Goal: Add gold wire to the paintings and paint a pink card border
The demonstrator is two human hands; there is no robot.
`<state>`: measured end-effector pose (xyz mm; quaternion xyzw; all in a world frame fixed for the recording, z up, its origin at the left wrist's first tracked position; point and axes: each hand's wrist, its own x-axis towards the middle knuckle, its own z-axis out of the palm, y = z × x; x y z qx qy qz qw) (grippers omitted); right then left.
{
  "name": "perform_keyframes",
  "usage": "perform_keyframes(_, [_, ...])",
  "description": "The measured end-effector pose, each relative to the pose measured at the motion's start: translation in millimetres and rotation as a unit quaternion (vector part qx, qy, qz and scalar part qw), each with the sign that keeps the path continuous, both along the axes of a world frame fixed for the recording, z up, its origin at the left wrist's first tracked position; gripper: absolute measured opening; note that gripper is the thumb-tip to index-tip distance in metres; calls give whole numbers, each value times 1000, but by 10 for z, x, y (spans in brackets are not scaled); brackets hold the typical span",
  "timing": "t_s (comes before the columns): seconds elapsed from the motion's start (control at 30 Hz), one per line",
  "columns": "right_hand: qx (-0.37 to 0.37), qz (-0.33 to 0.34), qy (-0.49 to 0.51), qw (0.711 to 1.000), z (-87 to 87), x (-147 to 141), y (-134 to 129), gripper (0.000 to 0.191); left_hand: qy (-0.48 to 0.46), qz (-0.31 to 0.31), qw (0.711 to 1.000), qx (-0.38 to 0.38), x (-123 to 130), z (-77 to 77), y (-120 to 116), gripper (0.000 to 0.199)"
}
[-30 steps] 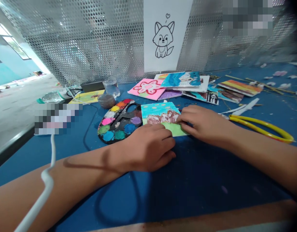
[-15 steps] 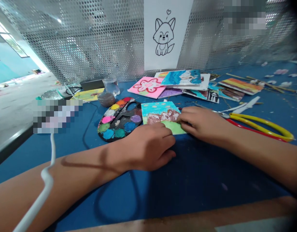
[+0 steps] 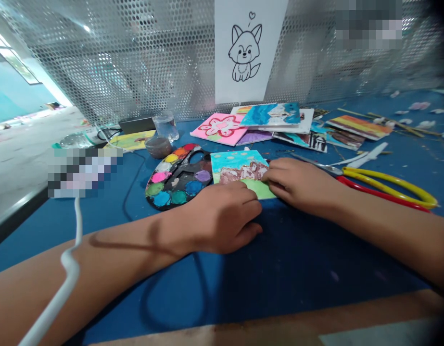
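"Where is the little painted card (image 3: 239, 166) with blue sky, brown rocks and green grass?"

"On the blue counter (image 3: 297, 274), at one o'clock from the left grip (image 3: 222, 218). The right grip (image 3: 297, 185) touches it at three o'clock."

"Are the grips clamped on it?"

"Their fingers curl together on its edges, but I cannot tell if they squeeze."

"What could go wrong?"

"A hard push could slide the card into the round black paint palette (image 3: 185, 185) at nine o'clock. A wide arm swing could tip the clear water cup (image 3: 165, 127) and wet the cards."
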<state>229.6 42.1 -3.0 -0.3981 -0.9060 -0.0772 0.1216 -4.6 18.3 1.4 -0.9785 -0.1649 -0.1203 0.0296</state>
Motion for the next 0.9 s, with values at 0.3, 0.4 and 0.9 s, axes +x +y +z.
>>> perform_keyframes(0.3, [-64,-30,65,995,111,96,38,28,1,49,999,-9,58,76,113,28])
perform_keyframes(0.4, [-95,-61,80,990,131,111,62,27,39,96,995,-2,121,131,167,36])
perform_keyframes(0.9, [-161,-161,103,968,151,77,51,27,115,99,988,-9,353,203,348,40])
